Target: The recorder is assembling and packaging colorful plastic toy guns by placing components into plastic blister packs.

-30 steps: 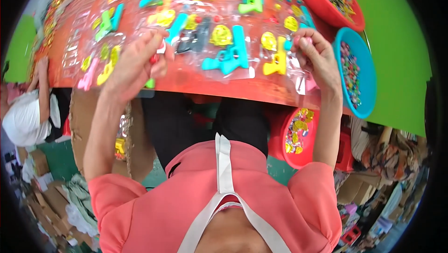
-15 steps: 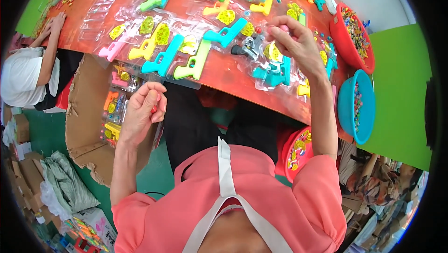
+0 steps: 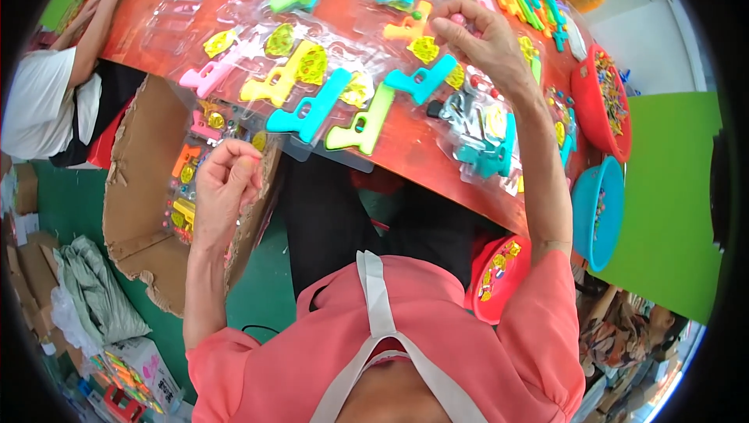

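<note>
My right hand (image 3: 488, 44) is closed, fingertips pinched around a small pink ball (image 3: 459, 19). It hovers over the table just right of an orange toy pistol (image 3: 409, 25) and beyond a blue toy pistol (image 3: 421, 79). Closed too is my left hand (image 3: 226, 181), raised in front of the table edge above an open cardboard box (image 3: 140, 204); its curled fingers hide what they hold. Between the hands, clear plastic trays carry toy pistols: a blue one (image 3: 312, 107), a light green one (image 3: 363, 128) and a yellow one (image 3: 277, 79), with transparent yellow pieces (image 3: 312, 64) among them.
At the right stand a red basin (image 3: 583, 103) of small coloured parts and a blue basin (image 3: 581, 220). A red tub (image 3: 511, 298) sits beside my legs. Toy parts (image 3: 538, 1) pile up far right. Another person's arm (image 3: 90, 40) rests at the left table edge.
My right hand has moved farther over the table and leftward past the blue toy pistol. My left hand has turned, hiding the red bead seen earlier. The whole view has shifted slightly.
</note>
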Demonstrator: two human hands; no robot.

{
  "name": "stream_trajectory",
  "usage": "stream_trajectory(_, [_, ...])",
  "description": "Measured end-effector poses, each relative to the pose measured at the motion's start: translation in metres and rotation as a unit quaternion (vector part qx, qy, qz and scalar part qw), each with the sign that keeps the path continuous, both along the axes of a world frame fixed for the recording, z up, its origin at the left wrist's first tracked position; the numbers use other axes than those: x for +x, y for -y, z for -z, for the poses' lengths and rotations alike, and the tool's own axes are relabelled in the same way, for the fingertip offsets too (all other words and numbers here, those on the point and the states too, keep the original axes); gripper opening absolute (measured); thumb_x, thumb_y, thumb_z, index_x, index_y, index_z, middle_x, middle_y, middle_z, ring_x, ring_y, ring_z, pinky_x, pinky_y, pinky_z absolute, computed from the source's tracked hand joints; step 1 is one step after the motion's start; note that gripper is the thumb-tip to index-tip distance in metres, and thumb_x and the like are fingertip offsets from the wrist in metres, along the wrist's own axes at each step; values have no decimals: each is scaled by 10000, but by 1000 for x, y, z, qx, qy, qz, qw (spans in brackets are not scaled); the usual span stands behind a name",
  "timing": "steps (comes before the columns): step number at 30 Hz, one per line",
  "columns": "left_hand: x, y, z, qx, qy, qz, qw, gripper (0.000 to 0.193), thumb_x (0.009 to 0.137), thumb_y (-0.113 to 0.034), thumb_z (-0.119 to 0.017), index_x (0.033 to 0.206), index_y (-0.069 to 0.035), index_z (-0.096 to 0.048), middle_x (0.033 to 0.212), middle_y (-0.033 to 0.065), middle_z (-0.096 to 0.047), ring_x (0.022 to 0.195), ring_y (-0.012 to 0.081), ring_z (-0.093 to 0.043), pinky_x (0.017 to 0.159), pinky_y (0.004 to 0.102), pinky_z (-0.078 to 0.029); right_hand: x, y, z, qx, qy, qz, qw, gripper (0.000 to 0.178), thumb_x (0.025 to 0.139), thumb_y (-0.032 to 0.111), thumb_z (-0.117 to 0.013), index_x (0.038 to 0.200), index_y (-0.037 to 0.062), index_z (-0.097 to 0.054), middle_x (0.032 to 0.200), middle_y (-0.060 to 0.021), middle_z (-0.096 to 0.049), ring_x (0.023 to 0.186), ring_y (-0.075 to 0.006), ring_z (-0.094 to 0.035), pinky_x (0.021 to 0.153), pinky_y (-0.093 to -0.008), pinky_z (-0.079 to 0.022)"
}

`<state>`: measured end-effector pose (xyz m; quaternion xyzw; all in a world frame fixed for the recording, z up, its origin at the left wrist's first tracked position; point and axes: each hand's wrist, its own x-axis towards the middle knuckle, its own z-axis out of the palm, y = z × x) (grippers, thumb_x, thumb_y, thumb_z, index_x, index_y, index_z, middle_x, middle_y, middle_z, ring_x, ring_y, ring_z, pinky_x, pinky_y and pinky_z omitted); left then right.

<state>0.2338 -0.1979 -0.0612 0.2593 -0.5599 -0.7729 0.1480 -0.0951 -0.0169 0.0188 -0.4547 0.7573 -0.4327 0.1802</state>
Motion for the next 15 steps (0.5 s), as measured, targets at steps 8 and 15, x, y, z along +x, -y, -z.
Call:
stream_trajectory(8, [-24, 41, -20, -187, -9, -24, 982, 148, 914, -177, -618, 950, -37, -648, 733, -62, -536, 626, 1, -430, 533, 166, -319, 27, 50, 22, 63, 3, -68, 996, 207, 891, 231, -632, 937, 30, -648, 688, 3, -548, 625, -60, -498, 540, -228, -412])
stream_trajectory(15, [-57, 61, -24, -245, -46, 6, 968, 154, 906, -128, -604, 1009, -14, -590, 823, -38, -556, 726, 16, -474, 640, 191, -389, 38, 65, 35, 70, -83, -118, 987, 190, 864, 188, -641, 934, 12, -630, 715, -39, -550, 684, -118, -530, 602, -289, -454])
